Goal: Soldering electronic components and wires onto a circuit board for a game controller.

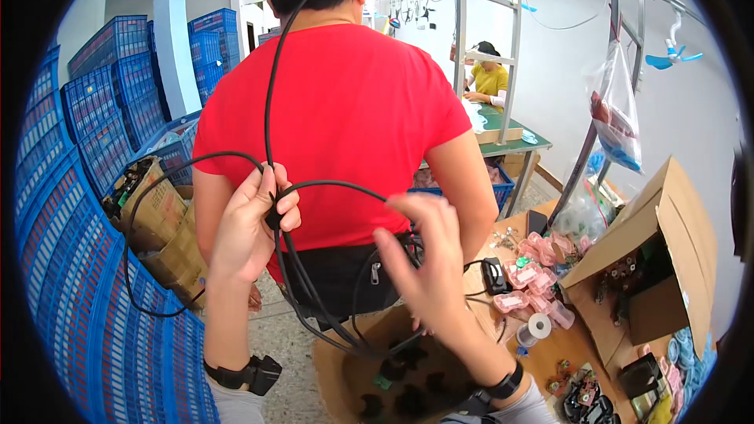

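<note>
Presently, entries taken relative to the person in the red shirt, who stands with back turned.

Cable: black cable runs down that back from the cap and loops wide to either side at waist level.
Left hand: left hand at the lower back, grip clenched on the cable where the loops cross.
Right hand: right hand just right of the waist pouch, fingers spread, grip released, blurred.
Handling note: judged best to keep the crossing pinched and gather slack loop by loop, avoiding twist.
Obstructions: open cardboard box below the pouch could snag hanging loops.
Surroundings: surface to the right carries pink parts and a tape roll; blue crates stacked left.
</note>
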Tool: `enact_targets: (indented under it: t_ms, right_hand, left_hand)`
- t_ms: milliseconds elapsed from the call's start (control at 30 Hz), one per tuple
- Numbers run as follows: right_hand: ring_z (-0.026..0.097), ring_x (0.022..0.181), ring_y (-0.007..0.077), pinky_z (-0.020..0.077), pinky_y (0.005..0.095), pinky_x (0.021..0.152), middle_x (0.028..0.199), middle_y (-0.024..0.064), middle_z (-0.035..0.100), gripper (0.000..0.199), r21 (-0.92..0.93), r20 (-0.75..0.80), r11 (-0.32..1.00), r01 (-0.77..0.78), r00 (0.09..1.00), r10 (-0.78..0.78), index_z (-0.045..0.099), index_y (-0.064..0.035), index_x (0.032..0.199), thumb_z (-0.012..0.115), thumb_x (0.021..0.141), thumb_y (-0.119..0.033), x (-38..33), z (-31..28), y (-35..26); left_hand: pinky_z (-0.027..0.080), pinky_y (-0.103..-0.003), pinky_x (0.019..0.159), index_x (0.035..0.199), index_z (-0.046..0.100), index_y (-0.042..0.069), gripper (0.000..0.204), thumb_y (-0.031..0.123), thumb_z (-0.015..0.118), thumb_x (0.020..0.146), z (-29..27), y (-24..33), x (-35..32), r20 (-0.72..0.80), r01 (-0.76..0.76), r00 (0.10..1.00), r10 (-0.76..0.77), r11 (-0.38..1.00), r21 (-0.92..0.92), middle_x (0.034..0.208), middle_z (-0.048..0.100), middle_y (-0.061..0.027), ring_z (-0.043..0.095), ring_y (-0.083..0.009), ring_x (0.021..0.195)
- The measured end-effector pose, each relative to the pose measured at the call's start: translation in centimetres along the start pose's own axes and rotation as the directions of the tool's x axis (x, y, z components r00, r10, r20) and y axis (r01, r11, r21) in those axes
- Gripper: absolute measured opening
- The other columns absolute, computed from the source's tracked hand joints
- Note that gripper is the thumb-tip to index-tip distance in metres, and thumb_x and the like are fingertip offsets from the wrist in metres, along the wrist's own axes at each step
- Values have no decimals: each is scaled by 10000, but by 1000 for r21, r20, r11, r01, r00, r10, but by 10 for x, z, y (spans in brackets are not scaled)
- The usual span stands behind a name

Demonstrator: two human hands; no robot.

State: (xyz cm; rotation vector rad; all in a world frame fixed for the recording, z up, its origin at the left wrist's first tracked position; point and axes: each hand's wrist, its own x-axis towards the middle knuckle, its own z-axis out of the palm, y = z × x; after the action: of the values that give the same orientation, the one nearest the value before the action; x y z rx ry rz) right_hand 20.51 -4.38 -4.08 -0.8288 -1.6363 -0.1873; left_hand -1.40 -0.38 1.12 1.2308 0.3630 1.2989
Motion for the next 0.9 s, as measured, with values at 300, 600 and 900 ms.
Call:
enact_targets:
  t_ms: [300,600,900]
  right_hand:
    - [665,737,285,487,347,640,786,137,652,121,-37,498,973,-229,840,216,589,15,979,566,945,-99,-7,-46,99]
    - [586,626,187,470,348,624,645,110,564,282,272,352,919,-287,918,182,607,30,891,477,1005,-192,113,-118,37]
    - [497,579,171,403,334,576,632,99,563,294,187,197,982,-29,980,-9,650,48,868,570,968,-216,139,-79,53]
  left_hand:
    - [261,-205,508,1110,546,74,245,286,443,1040,-3,35,11,94,-24,994,47,971,-238,649,397,61,302,-18,463]
    - [386,-229,559,1259,559,8,354,257,521,1010,-9,-13,14,-258,40,961,100,874,485,727,559,-34,471,-80,569]
    - [415,-363,1017,1346,505,1,498,65,650,874,93,32,4,484,-403,701,524,-268,875,1355,541,-161,527,-251,1234]
